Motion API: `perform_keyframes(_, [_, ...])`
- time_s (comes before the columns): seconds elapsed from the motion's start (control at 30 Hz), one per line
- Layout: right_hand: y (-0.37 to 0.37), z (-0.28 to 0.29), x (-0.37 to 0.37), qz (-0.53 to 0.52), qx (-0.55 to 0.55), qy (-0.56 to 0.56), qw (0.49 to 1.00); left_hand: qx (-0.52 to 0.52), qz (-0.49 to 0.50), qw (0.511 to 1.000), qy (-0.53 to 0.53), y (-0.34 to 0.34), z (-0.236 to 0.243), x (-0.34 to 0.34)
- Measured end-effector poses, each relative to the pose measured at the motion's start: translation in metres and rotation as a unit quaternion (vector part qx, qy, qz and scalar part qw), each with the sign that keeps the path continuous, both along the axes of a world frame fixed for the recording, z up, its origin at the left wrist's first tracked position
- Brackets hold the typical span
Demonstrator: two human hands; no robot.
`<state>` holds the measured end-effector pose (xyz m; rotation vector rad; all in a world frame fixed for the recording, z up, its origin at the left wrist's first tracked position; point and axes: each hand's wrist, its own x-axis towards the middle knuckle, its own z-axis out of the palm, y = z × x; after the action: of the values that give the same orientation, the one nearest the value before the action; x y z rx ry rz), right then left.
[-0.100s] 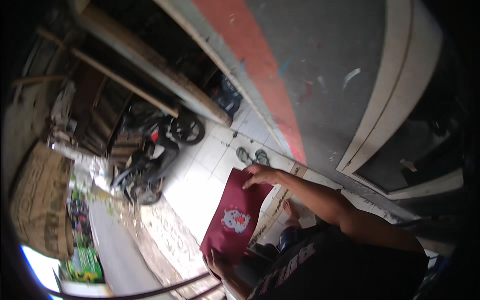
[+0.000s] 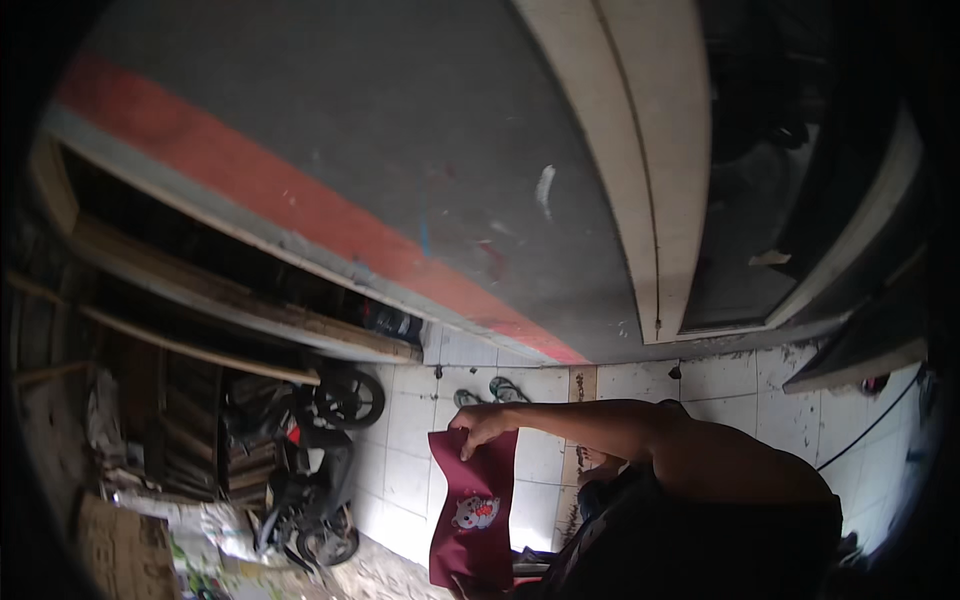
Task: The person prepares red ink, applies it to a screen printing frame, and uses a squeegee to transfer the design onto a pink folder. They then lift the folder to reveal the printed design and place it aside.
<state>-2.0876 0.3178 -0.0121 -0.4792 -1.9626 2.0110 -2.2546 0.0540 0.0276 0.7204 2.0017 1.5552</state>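
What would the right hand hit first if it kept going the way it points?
Probably the motorcycle. The right hand, gripping the cloth, points left over the floor toward it. Depth is unclear.

Maroon cloth [image 2: 472, 510], white cartoon print

The single head view looks steeply down and sideways from the person's head, so the picture sits tilted. The grey wall [image 2: 420, 150] fills its top, the white tiled floor [image 2: 400, 470] lies far below, and the person's shoulder [image 2: 740, 470] is close.
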Motion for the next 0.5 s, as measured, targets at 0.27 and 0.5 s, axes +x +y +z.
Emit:
perform_keyframes(0.27, [0.014,0.038,0.166,-0.226,-0.059,-0.080,0.969,-0.020,-0.239,0.964,0.118,0.140,0.011,-0.003])
perform_keyframes(0.5, [-0.023,0.042,0.264,-0.273,-0.033,-0.063,0.959,0.017,-0.167,0.985,-0.024,0.094,0.006,0.107])
